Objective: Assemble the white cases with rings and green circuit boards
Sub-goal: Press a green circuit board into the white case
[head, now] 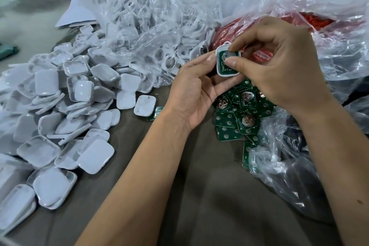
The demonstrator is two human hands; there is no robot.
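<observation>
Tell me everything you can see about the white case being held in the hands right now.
The white case is a small rounded-square shell of glossy white plastic with a loop at its top edge. A green circuit board carrying a round silver battery holder sits inside it, facing the camera. It is held in the air, tilted slightly, above the pile of loose green boards. The left hand supports it from the left and beneath, while the right hand presses thumb and forefinger on the board.

Left hand point(196, 88) cups from below; right hand point(279, 66) pinches with thumb and forefinger, both forearms bare.
</observation>
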